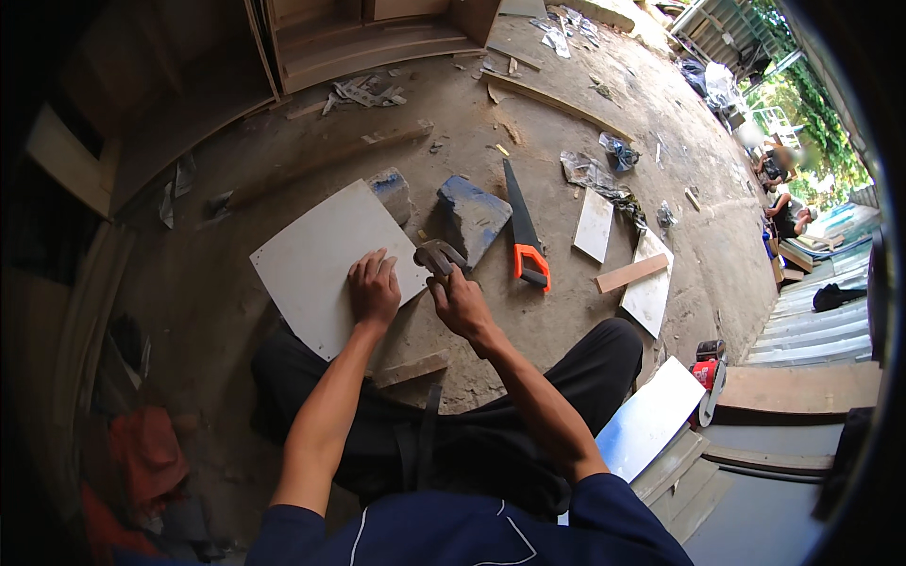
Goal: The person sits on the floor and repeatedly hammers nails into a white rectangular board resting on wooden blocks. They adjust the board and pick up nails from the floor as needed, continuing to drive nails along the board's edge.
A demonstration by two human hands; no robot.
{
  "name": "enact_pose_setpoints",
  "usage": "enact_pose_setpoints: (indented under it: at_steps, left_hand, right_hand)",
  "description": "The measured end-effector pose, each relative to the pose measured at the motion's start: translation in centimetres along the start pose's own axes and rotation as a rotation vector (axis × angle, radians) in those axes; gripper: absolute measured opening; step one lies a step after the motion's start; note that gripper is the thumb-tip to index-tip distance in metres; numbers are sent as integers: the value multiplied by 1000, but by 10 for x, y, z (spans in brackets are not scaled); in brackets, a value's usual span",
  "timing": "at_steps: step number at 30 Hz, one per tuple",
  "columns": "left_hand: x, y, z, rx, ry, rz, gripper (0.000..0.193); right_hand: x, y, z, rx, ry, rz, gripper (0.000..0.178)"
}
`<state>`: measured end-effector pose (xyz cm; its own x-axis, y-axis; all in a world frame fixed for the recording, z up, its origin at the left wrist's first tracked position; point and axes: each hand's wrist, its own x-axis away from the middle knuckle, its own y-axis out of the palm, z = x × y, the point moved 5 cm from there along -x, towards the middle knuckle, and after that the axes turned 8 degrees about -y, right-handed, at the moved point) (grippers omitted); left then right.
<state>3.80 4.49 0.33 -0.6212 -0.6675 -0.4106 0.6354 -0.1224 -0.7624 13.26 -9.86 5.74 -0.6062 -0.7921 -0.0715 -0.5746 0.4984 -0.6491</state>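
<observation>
A white board (pixel 326 259) with small dark dots near its corners lies before me, its near corner by my left knee. My left hand (pixel 375 291) rests on its right part, fingers spread lightly over the surface. In my closed right hand (pixel 462 304) is a dark metal-headed tool, apparently a hammer (pixel 439 256), its head at the board's right edge. The fingers hide its handle. Beyond the board stand a blue-stained block (pixel 474 215) and another such block (pixel 389 191), partly behind the board. A handsaw (pixel 525 231) with an orange handle lies to their right.
White offcuts (pixel 594 224) and a wood strip (pixel 630 274) lie right of the saw. A wood piece (pixel 412 368) sits before my lap. A red-black power tool (pixel 709 377) stands at right. Wooden cabinets (pixel 377 57) stand far left. Two people (pixel 785 212) sit far right.
</observation>
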Motion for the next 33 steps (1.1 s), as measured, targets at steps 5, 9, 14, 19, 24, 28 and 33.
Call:
enact_pose_setpoints:
  at_steps: [5,9,14,19,24,28,33]
  left_hand:
    - [0,2,4,23,114,-67,25]
    - [10,-11,29,-2,288,-121,32]
    - [18,-6,33,4,422,-117,31]
    - [33,-11,50,64,176,-72,26]
    - [74,19,53,300,-332,-167,42]
    - [102,59,37,1001,-1370,-197,39]
    - [91,69,46,1254,-1567,81,54]
  right_hand:
    - [10,-6,31,59,64,-57,34]
    - [32,-40,71,152,182,-105,37]
    - [37,-75,121,256,353,-238,44]
    - [54,-82,164,341,384,-346,43]
    - [58,-65,184,321,481,-501,42]
    - [64,-62,187,460,414,-486,35]
    - [73,-61,197,446,330,-548,31]
